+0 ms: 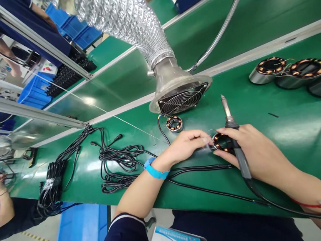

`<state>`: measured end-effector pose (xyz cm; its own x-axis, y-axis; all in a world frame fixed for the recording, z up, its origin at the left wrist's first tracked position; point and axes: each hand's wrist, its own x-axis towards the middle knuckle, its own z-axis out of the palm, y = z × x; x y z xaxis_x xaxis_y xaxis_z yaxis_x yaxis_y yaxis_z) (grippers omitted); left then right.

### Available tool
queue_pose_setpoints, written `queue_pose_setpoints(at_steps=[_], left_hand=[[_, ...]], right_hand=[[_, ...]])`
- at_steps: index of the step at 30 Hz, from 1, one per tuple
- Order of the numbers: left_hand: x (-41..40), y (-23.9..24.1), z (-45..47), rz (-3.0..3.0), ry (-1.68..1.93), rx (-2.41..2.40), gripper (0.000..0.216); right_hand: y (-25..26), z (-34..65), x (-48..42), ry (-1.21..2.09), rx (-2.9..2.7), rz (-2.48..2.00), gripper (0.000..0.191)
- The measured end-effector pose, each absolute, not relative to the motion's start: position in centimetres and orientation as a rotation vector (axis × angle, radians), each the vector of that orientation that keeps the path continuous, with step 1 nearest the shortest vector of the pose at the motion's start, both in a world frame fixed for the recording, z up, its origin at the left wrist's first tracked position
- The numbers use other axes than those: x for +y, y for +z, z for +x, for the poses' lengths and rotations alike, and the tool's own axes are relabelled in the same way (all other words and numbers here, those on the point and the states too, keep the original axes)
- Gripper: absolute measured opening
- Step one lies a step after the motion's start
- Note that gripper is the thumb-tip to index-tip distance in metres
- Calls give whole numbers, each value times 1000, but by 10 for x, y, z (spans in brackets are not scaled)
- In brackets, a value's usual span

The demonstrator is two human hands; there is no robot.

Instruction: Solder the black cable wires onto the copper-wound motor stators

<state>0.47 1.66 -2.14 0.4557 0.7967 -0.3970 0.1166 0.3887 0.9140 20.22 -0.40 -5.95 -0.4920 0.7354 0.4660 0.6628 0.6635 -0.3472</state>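
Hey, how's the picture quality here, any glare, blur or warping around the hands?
Head view: overhead lights glare on the green table; wide-angle warping bows its white rails; the left hand and right hand, holding the soldering iron at the coil stator, are sharp; a face at far left is blurred.

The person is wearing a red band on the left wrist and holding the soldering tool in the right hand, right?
Not quite. The head view shows the band on the left wrist is blue, not red. The right hand does hold the soldering tool, its tip pointing up.
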Motion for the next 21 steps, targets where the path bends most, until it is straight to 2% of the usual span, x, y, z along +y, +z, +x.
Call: queue_pose_setpoints(at_steps=[4, 11, 17, 21], left_hand=[[14, -18, 5, 1061, 515, 1047, 15], [13, -24, -5, 1315, 435, 1014, 12], [8, -22, 5, 1102, 378, 920, 18], [-4, -17, 11, 1553, 167, 1061, 19]], right_hand=[[-59, 201, -5, 181, -2291, -1088, 40], [-56, 205, -4, 138, -2238, -1141, 43], [-57, 205, -2, 215, -2273, -1109, 42], [-60, 213, 4, 289, -2222, -1141, 46]])
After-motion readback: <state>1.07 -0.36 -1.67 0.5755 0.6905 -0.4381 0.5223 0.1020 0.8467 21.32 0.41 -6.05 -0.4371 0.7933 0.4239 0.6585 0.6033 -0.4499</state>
